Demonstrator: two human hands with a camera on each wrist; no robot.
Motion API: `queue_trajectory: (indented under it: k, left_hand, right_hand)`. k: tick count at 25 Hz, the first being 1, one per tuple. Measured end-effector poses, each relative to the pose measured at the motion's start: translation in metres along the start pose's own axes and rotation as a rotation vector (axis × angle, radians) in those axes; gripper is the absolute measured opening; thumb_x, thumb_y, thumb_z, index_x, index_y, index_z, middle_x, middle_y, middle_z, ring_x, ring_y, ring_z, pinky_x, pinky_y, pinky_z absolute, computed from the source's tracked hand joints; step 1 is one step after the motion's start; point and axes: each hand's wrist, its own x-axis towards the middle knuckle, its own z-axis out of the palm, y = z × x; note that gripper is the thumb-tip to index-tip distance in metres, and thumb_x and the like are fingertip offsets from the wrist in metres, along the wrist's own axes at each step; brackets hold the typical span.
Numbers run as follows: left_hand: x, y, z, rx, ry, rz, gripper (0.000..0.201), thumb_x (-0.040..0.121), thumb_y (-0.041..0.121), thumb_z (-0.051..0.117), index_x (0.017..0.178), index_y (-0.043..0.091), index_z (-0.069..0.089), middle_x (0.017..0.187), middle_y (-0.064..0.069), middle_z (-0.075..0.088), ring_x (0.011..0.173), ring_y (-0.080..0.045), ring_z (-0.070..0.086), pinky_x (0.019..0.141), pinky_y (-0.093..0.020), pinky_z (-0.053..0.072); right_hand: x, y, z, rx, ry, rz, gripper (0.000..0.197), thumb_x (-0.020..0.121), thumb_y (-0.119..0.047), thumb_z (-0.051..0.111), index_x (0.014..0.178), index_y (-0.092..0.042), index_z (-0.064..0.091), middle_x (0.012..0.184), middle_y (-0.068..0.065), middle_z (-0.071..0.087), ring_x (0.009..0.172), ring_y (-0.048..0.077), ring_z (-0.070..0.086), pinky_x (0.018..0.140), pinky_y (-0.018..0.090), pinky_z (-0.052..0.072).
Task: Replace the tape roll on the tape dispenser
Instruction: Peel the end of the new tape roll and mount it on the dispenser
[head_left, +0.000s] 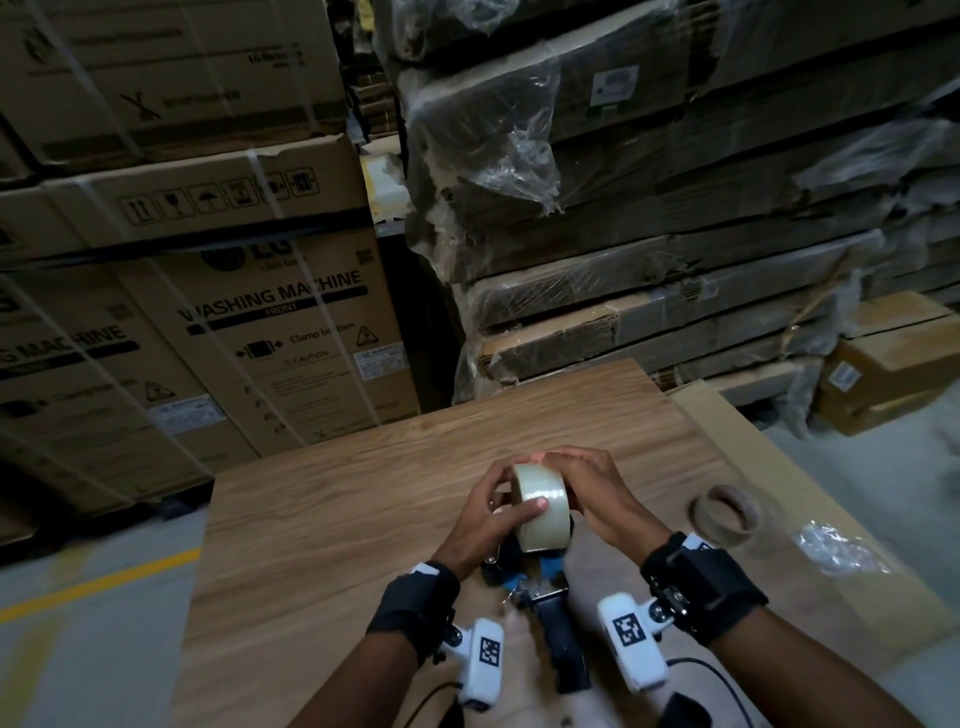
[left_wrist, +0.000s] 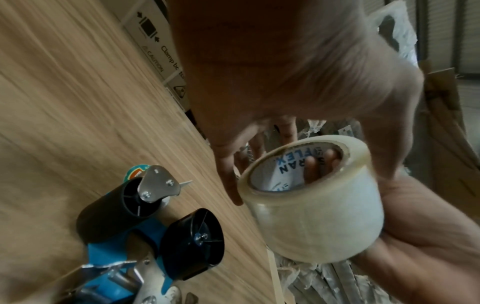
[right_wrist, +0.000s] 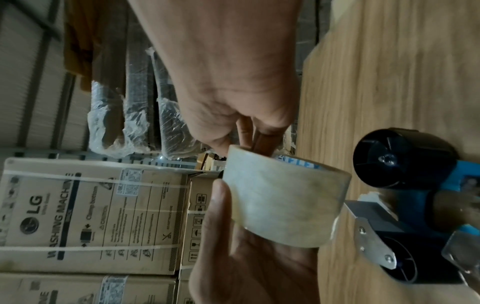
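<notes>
Both hands hold a new clear tape roll (head_left: 540, 506) a little above the wooden table (head_left: 337, 519). My left hand (head_left: 514, 493) grips it from the left, thumb across its outer face. Opposite, my right hand (head_left: 566, 483) holds the right side, and in the left wrist view fingers show through the tape roll's (left_wrist: 319, 207) core. The blue and black tape dispenser (head_left: 545, 597) lies on the table just under the roll, handle toward me. Its black hub (left_wrist: 192, 244) is bare. In the right wrist view the tape roll (right_wrist: 283, 197) hangs just left of the dispenser (right_wrist: 415, 185).
An empty brown cardboard core (head_left: 724, 514) lies on the table to the right, with crumpled clear plastic (head_left: 836, 551) beyond it. Stacked washing-machine cartons (head_left: 234, 322) and wrapped flat boxes (head_left: 675, 234) stand behind the table. The table edges are close on the left and right.
</notes>
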Motion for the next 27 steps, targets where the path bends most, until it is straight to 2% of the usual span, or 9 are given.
queue_trajectory:
  k: [4, 6, 11, 14, 16, 18, 20, 24, 27]
  left_hand:
    - [0.002, -0.002, -0.001, 0.071, -0.014, 0.014, 0.065, 0.069, 0.028, 0.09, 0.127, 0.027, 0.06, 0.125, -0.001, 0.067, 0.114, -0.024, 0.065, 0.096, -0.037, 0.056]
    - [0.005, -0.007, -0.003, 0.026, 0.001, -0.034, 0.069, 0.065, 0.029, 0.091, 0.126, 0.021, 0.061, 0.122, -0.007, 0.07, 0.113, -0.028, 0.067, 0.095, -0.04, 0.056]
    - [0.002, -0.004, 0.001, -0.162, 0.068, -0.278, 0.057, 0.075, 0.047, 0.078, 0.119, 0.012, 0.067, 0.11, -0.012, 0.073, 0.092, -0.025, 0.072, 0.078, -0.037, 0.06]
    - [0.002, -0.006, 0.001, -0.189, 0.105, -0.373, 0.06, 0.076, 0.059, 0.075, 0.113, 0.013, 0.073, 0.104, -0.017, 0.074, 0.094, -0.033, 0.072, 0.087, -0.047, 0.06]
    - [0.001, -0.005, 0.002, -0.179, 0.098, -0.316, 0.057, 0.076, 0.056, 0.076, 0.115, 0.014, 0.071, 0.116, -0.021, 0.071, 0.103, -0.036, 0.07, 0.089, -0.045, 0.059]
    - [-0.002, -0.003, 0.003, -0.172, 0.077, -0.197, 0.051, 0.078, 0.037, 0.078, 0.122, 0.013, 0.066, 0.124, -0.018, 0.068, 0.106, -0.03, 0.068, 0.082, -0.036, 0.058]
    - [-0.003, -0.002, 0.001, -0.183, 0.045, -0.138, 0.061, 0.074, 0.023, 0.082, 0.129, 0.012, 0.06, 0.128, -0.017, 0.065, 0.115, -0.031, 0.064, 0.088, -0.043, 0.058]
    - [-0.001, 0.004, 0.0, -0.126, 0.044, -0.148, 0.067, 0.067, 0.028, 0.087, 0.128, 0.016, 0.062, 0.126, -0.012, 0.068, 0.118, -0.029, 0.064, 0.098, -0.052, 0.055]
    - [-0.001, 0.01, 0.003, -0.119, 0.067, -0.207, 0.046, 0.08, 0.036, 0.08, 0.12, 0.016, 0.067, 0.114, -0.01, 0.073, 0.099, -0.026, 0.071, 0.086, -0.044, 0.057]
  right_hand:
    - [-0.001, -0.002, 0.0, 0.05, 0.023, 0.01, 0.017, 0.092, -0.008, 0.068, 0.098, 0.004, 0.078, 0.082, 0.012, 0.075, 0.072, 0.02, 0.068, 0.056, 0.024, 0.052]
    - [-0.002, -0.001, -0.001, 0.049, 0.003, 0.02, 0.017, 0.092, -0.008, 0.069, 0.101, 0.003, 0.078, 0.09, 0.015, 0.075, 0.08, 0.024, 0.068, 0.062, 0.026, 0.054]
    - [-0.008, -0.007, -0.001, -0.023, -0.131, 0.06, 0.024, 0.09, 0.002, 0.065, 0.11, -0.007, 0.076, 0.101, 0.021, 0.078, 0.086, 0.026, 0.071, 0.068, 0.029, 0.057]
    - [-0.01, -0.008, 0.0, -0.045, -0.159, 0.047, 0.026, 0.089, 0.003, 0.066, 0.107, -0.013, 0.077, 0.103, 0.017, 0.08, 0.086, 0.024, 0.075, 0.076, 0.033, 0.058]
    - [-0.01, -0.007, -0.001, -0.034, -0.131, 0.044, 0.022, 0.09, 0.0, 0.068, 0.106, -0.011, 0.078, 0.103, 0.018, 0.079, 0.086, 0.024, 0.074, 0.076, 0.033, 0.059]
    - [-0.009, -0.007, -0.001, 0.025, -0.077, 0.049, 0.017, 0.092, 0.0, 0.068, 0.104, -0.007, 0.078, 0.098, 0.018, 0.078, 0.079, 0.021, 0.073, 0.068, 0.027, 0.06]
    - [-0.009, -0.007, 0.0, 0.089, -0.032, 0.055, 0.013, 0.092, -0.001, 0.068, 0.099, -0.006, 0.078, 0.095, 0.017, 0.077, 0.075, 0.018, 0.074, 0.065, 0.024, 0.061]
    - [-0.01, -0.008, 0.0, 0.102, -0.025, 0.056, 0.012, 0.094, -0.003, 0.067, 0.101, -0.006, 0.077, 0.098, 0.015, 0.077, 0.081, 0.017, 0.074, 0.069, 0.022, 0.061]
    - [-0.012, -0.009, 0.0, 0.097, -0.059, 0.058, 0.022, 0.095, -0.003, 0.064, 0.116, -0.003, 0.073, 0.11, 0.022, 0.075, 0.093, 0.025, 0.071, 0.074, 0.026, 0.059]
